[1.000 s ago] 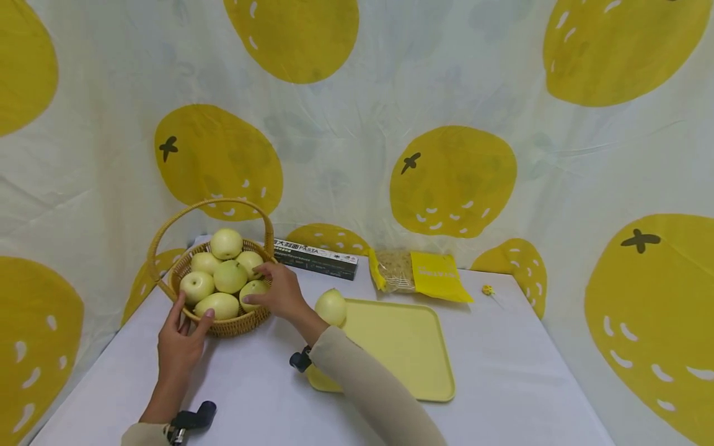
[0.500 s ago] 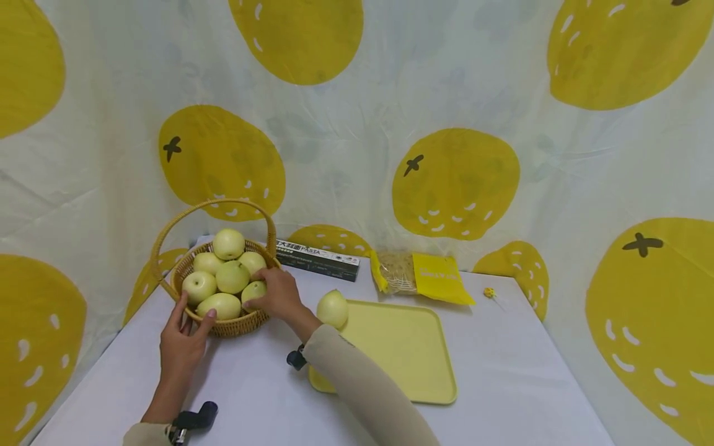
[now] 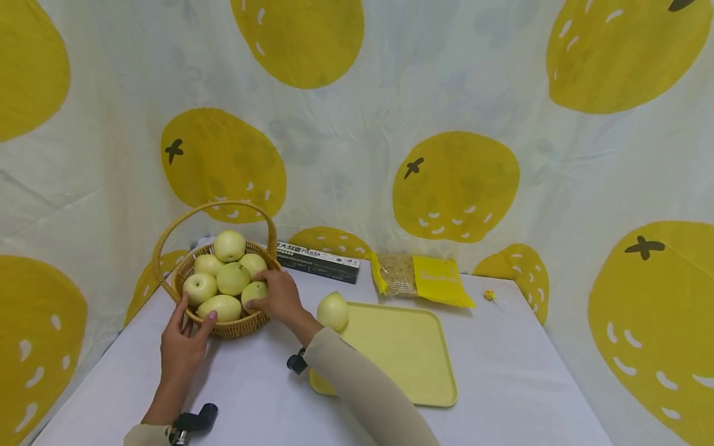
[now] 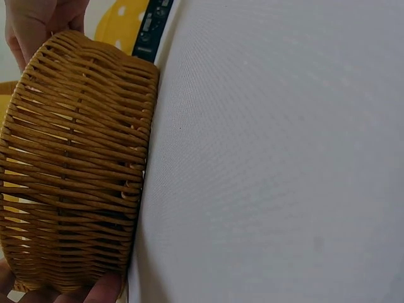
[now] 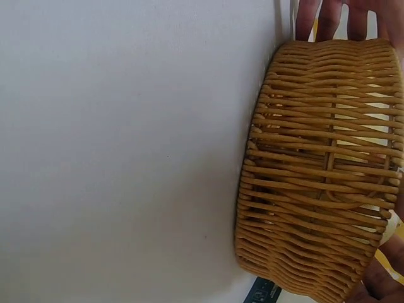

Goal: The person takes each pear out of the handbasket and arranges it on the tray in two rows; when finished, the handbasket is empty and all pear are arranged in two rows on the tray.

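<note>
A round wicker basket with a tall arched handle stands at the left of the table, heaped with several pale yellow-green pears. My left hand grips the basket's near left side, thumb over the rim and fingers against the outer weave. In the left wrist view, the basket's woven wall fills the left side. My right hand reaches in over the right rim and holds a pear between thumb and fingers; this pear still sits among the others. The right wrist view shows mostly the basket wall.
A yellow tray lies right of the basket, partly under my right sleeve. One pear is at its far left corner. Behind stand a dark pasta box and a yellow noodle bag. A small yellow ball-like thing lies farther right.
My right hand has shifted slightly left, and its thumb and fingers have closed round the pear at the basket's right. The left hand keeps its hold on the basket.
</note>
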A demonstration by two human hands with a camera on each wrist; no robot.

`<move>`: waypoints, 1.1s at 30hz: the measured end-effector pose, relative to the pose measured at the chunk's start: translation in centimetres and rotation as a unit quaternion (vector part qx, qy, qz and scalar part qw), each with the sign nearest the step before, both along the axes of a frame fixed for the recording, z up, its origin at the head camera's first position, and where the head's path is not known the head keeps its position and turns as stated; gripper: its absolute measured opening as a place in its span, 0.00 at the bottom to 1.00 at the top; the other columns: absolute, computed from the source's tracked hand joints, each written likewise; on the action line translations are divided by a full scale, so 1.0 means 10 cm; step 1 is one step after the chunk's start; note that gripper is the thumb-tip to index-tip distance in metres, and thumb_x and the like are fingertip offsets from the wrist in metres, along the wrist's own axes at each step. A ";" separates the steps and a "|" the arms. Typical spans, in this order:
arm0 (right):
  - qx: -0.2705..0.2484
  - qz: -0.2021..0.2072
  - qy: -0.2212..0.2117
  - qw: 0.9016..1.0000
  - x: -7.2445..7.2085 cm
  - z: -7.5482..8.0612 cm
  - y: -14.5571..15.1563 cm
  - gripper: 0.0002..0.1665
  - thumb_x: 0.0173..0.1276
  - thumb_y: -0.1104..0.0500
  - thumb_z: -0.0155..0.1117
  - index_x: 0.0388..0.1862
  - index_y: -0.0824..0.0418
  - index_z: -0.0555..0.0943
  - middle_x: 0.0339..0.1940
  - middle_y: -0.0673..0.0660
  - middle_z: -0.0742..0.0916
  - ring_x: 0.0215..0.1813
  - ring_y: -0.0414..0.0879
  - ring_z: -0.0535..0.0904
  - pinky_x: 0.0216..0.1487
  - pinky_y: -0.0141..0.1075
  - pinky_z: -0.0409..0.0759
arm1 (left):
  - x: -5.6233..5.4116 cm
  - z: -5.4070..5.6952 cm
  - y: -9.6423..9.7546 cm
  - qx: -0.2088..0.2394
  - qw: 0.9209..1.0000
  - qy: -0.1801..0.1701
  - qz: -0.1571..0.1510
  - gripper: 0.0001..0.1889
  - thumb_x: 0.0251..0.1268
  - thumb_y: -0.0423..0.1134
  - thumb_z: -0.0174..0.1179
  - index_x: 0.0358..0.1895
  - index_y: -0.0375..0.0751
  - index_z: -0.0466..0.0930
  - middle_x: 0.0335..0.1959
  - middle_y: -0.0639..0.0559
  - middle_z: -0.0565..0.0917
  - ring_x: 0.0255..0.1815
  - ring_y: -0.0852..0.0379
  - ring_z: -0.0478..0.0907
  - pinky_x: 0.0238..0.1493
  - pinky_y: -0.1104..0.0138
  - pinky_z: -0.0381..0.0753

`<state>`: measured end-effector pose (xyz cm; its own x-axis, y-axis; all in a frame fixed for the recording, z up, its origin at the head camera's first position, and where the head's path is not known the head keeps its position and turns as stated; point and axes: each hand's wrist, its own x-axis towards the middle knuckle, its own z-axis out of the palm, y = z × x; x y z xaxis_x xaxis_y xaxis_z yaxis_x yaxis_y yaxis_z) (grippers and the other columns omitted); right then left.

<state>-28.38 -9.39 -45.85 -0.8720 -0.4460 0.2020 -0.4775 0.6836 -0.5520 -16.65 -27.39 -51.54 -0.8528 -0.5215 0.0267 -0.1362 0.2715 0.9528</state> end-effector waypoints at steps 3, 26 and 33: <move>-0.016 -0.005 -0.007 1.000 0.02 0.03 0.02 0.34 0.58 0.44 0.86 0.63 0.49 0.86 0.59 0.44 0.89 0.63 0.40 0.81 0.68 0.31 0.80 | -0.01 0.00 0.00 -0.005 1.000 -0.001 0.000 0.45 0.77 0.60 0.61 0.87 0.70 0.43 0.90 0.61 0.43 0.90 0.45 0.44 0.86 0.50 0.56; -0.233 0.008 -0.075 0.970 0.15 0.26 0.47 0.36 0.57 0.48 0.87 0.65 0.49 0.86 0.62 0.43 0.89 0.63 0.37 0.84 0.67 0.42 0.88 | 0.01 0.01 0.01 -0.018 1.000 -0.004 0.008 0.44 0.78 0.59 0.60 0.88 0.68 0.44 0.89 0.62 0.44 0.90 0.47 0.44 0.87 0.49 0.56; -0.264 0.001 -0.079 0.961 0.18 0.29 0.69 0.31 0.56 0.48 0.87 0.59 0.43 0.87 0.57 0.40 0.89 0.61 0.35 0.84 0.63 0.33 0.89 | 0.01 0.01 0.02 -0.017 1.000 -0.011 0.009 0.44 0.78 0.60 0.60 0.87 0.70 0.43 0.89 0.63 0.44 0.90 0.48 0.43 0.87 0.49 0.57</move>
